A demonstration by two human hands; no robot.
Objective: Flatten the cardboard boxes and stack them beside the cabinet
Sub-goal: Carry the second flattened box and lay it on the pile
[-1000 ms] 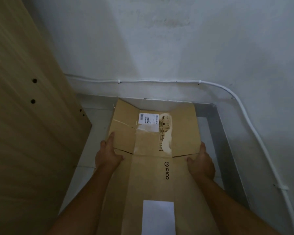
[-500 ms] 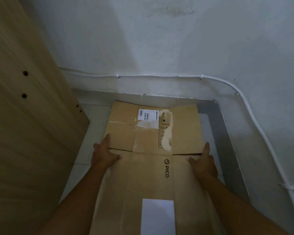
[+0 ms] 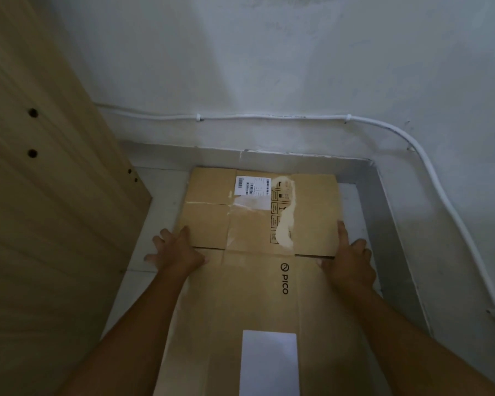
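A flattened brown cardboard box (image 3: pixel 249 295) printed "PICO" lies flat on the tiled floor, its far flaps reaching the back wall. It lies just right of the wooden cabinet side (image 3: pixel 55 195). My left hand (image 3: pixel 175 252) rests at the box's left edge with fingers spread, thumb on the cardboard. My right hand (image 3: pixel 352 258) lies along the right edge, index finger pointing forward and thumb on the cardboard. Neither hand visibly grips the box. Whether other boxes lie underneath is hidden.
A white wall closes the corner at the back and right, with a white cable (image 3: pixel 269 117) clipped along it. A grey skirting (image 3: pixel 383 224) borders the floor. A strip of pale floor tile (image 3: pixel 155 201) shows between cabinet and box.
The box has gone down from a tilt to lying flat on the floor, its far flaps now against the wall. My left fingers have spread, and both hands lie looser at the edges.
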